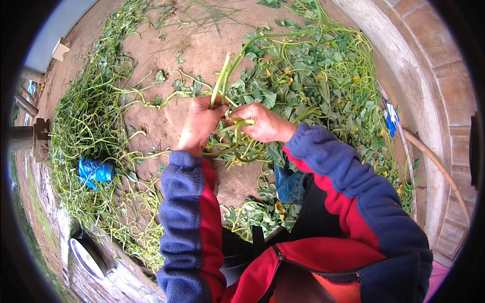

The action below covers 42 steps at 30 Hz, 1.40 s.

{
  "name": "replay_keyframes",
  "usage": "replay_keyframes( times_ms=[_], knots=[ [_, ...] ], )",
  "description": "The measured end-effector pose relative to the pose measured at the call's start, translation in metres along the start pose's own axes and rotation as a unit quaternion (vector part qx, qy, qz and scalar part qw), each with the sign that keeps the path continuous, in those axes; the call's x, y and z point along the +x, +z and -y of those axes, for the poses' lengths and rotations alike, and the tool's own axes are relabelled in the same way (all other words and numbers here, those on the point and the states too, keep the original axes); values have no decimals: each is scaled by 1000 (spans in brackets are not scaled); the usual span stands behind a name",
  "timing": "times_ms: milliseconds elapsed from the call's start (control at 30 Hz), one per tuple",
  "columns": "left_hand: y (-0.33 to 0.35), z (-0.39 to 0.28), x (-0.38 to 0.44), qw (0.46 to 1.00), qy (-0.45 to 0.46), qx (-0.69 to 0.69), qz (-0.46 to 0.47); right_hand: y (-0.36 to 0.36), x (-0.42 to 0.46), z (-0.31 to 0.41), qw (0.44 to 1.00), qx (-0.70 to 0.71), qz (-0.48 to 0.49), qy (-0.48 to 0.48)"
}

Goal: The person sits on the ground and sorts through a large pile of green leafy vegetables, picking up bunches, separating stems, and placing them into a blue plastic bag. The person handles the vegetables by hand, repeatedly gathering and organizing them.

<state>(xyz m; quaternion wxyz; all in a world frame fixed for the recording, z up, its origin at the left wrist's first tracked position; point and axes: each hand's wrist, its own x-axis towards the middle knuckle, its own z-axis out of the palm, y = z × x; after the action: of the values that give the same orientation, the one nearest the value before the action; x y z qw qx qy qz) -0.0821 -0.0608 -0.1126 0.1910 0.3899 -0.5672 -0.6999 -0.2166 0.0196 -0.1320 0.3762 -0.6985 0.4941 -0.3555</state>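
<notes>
Both hands meet above the ground at the middle of the view. My left hand (202, 123) grips a thick green vine stem (219, 81), whose cut end points up. Close beside it, my right hand (261, 122) pinches thinner green stems at the same vine. A long part of the vine (265, 36) arches up and to the right. Looped stems dangle below the fingers. Behind and right of my right hand lies a heap of wilted leafy vines (295, 83) with some yellow flowers.
Another vine pile (91, 113) lies at left, with a blue plastic bag (96, 173) on it. A blue shoe cover (288, 185) shows below my right forearm. At right are a curved wooden stick (439, 155) and a blue-and-white glove (391, 117). A round basin (88, 259) is at lower left.
</notes>
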Motion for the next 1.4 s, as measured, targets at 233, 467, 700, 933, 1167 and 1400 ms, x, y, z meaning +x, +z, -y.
replay_keyframes(
  times_ms=[233, 467, 700, 933, 1167, 1400],
  knots=[
    [-6, 2, -5, 972, 3, -235, 10, 0, -2, 12, 992, 87, -86, 32],
    [-2, 7, -10, 890, 130, -417, 131, -9, -3, 33, 937, 310, -54, 151],
    [3, 8, -12, 870, 129, -466, 98, -12, 0, 42, 890, 422, -44, 164],
    [-44, 2, -7, 870, 146, -471, -7, -28, -13, 41, 956, 264, -74, 99],
    [-70, -1, -10, 876, 213, -419, -105, -91, -37, 23, 890, 419, -123, 135],
    [-62, -4, -10, 897, 200, -374, -128, -81, -26, 33, 951, 149, -201, 180]
  ],
)
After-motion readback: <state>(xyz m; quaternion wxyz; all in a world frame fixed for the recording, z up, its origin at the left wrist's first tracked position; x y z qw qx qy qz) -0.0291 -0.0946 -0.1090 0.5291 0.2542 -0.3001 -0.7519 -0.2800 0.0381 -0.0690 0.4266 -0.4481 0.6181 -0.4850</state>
